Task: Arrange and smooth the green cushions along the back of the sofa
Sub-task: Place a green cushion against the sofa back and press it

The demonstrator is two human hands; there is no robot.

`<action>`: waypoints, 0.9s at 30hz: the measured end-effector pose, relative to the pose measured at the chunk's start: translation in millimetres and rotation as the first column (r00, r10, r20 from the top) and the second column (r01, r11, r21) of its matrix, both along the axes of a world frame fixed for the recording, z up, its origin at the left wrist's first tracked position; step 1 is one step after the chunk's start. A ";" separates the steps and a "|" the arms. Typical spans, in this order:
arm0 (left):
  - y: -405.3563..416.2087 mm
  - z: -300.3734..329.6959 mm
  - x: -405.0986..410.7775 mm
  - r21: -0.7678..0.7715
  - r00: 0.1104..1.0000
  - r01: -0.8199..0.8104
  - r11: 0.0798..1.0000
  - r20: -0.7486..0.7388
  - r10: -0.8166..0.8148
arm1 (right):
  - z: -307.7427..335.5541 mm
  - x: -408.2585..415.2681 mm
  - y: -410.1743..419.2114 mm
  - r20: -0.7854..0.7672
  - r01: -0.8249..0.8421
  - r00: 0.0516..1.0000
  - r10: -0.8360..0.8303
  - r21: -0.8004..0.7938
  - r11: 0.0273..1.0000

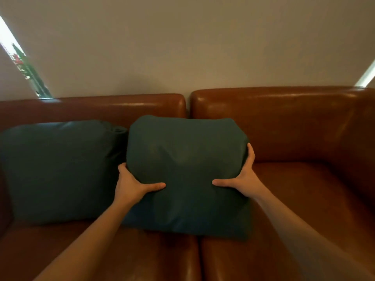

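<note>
Centrally, both hands clamp the middle green cushion (186,159) from its two sides. The left hand (132,186) grips the cushion's edge at about 8 o'clock, thumb lying flat across the front face and pointing toward 3 o'clock, the other fingers wrapped round behind the edge and out of sight. The right hand (243,177) mirrors it at about 4 o'clock, thumb pressed into the front and pointing toward 9 o'clock, fingers (251,154) curling up along the cushion's right side. The fabric dents under both thumbs, and the cushion bulges between the hands. Bare forearms run down from the hands to the frame's lower corners, at 7 and 5 o'clock.

This cushion stands upright on the sofa seat (304,199), its lower edge resting over the gap between the two seat pads and its top leaning against the brown leather backrest (274,110), straddling the split between the two back sections. At 9 o'clock from it a second green cushion (58,171) also stands against the backrest, its right edge touching or just behind the held cushion's left side. Beyond the sofa, toward 12 o'clock, rises a plain pale wall (182,47), with a bright strip of window (12,47) at 10 o'clock.
</note>
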State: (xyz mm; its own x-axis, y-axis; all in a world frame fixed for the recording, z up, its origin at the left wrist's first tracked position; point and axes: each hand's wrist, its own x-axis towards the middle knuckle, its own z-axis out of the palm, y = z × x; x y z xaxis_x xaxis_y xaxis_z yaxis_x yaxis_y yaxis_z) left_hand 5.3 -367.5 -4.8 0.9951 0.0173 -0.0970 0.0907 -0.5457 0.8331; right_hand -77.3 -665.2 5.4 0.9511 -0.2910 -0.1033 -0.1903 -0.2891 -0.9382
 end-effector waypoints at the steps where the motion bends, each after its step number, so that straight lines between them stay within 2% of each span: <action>1: -0.3 -4.5 4.3 0.000 1.000 -0.006 1.000 0.007 0.006 | -2.5 8.9 -1.6 0.006 -0.006 1.000 0.006 -0.021 1.000; 11: -18.6 -55.0 33.2 -0.085 0.989 -0.124 0.989 0.074 0.130 | -39.9 77.0 -13.8 0.080 -0.056 0.994 0.071 -0.171 0.984; 19: -35.5 -84.5 45.1 -0.041 0.992 -0.110 0.993 0.057 0.112 | -74.8 91.6 -31.4 0.080 -0.065 0.993 0.085 -0.218 0.974; 27: -48.2 -74.6 48.3 -0.031 0.995 -0.072 0.997 0.066 0.074 | -66.2 95.7 -45.3 0.088 -0.090 0.990 0.111 -0.216 0.972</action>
State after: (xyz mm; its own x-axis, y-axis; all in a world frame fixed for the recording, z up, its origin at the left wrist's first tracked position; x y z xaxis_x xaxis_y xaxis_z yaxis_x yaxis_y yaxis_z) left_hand 53.6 -415.7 -79.4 0.9956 0.0882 -0.0315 0.0727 -0.5157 0.8537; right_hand 18.4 -710.4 -60.8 0.9790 -0.1985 0.0465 -0.0593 -0.4954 -0.8666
